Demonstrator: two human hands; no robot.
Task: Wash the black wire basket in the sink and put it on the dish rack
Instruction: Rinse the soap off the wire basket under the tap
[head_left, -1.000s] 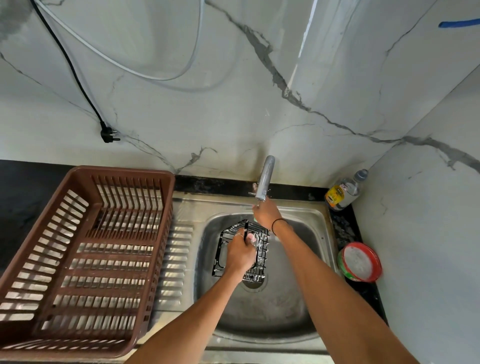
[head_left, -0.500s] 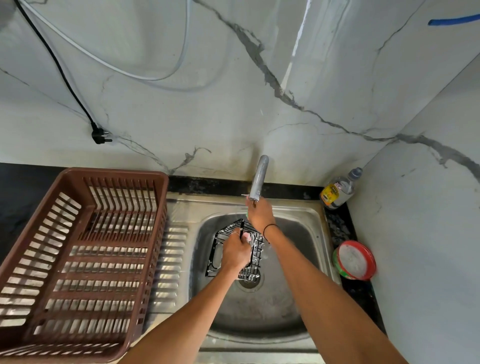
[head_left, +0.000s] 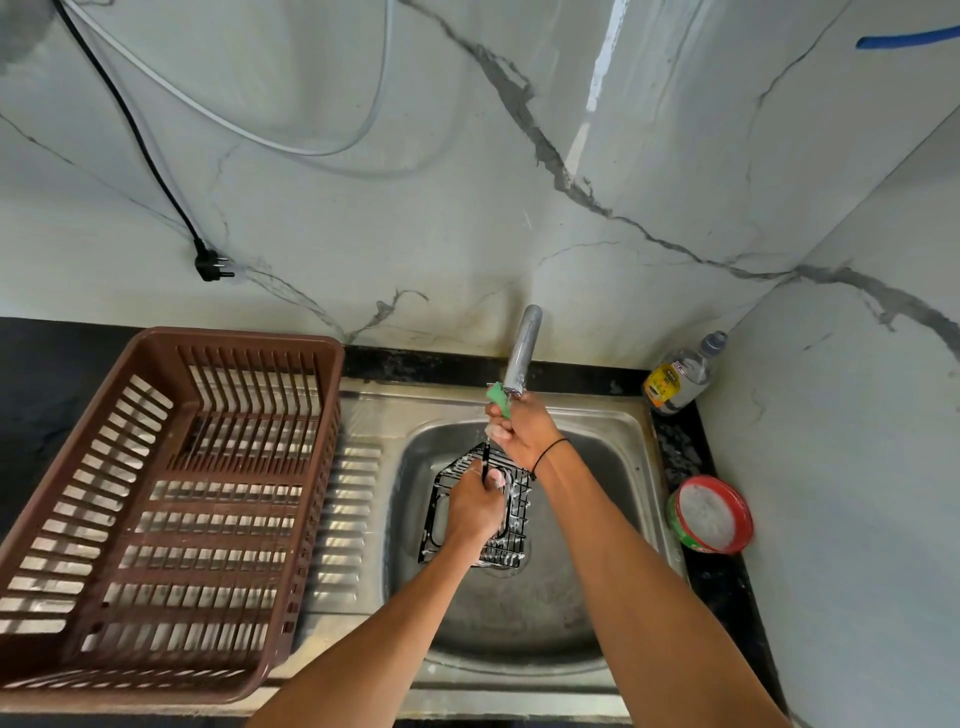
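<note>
- My left hand (head_left: 475, 512) grips the soapy black wire basket (head_left: 511, 525) over the steel sink (head_left: 631, 447).
- My right hand (head_left: 524, 428), under the faucet (head_left: 523, 345), clutches a green sponge (head_left: 500, 397).

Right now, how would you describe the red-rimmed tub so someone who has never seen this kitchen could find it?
Start at the steel sink and look to its right, on the narrow black counter against the marble side wall. The tub lies there, nearer than the clear bottle in the corner. It alone is round, with a red rim, green side and whitish contents.
</note>
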